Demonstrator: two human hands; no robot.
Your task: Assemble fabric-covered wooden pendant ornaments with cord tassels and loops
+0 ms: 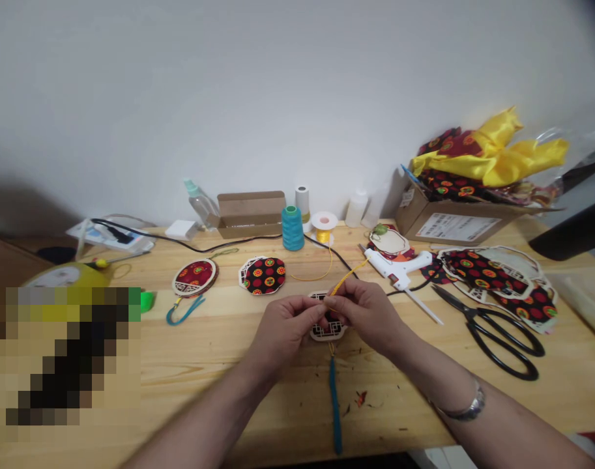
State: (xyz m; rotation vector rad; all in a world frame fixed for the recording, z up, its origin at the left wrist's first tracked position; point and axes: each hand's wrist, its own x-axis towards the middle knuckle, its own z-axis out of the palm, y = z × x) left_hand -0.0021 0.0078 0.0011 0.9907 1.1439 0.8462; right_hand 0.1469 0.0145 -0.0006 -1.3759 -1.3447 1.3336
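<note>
Both of my hands meet at mid-table over a lattice-patterned ornament [328, 331] with a pale rim. My left hand [293, 320] has thumb and fingers pinched at the ornament's top, where the cord's lower end is hidden. My right hand [363, 312] pinches a yellow braided cord [348, 277], which sticks up from the fingers toward the glue gun. A blue tassel [334, 407] hangs from the ornament's bottom and lies toward the table's front edge. Left of the hands lie a black floral octagonal piece [262, 275] and a round red ornament [195, 277].
Behind my hands stand a teal thread cone [292, 228] and a yellow cord spool [324, 225]. A white glue gun [397, 266], black scissors [493, 329] and fabric pieces [502, 277] lie at right, near a cardboard box [456, 225]. Black cable [204, 249] crosses the back.
</note>
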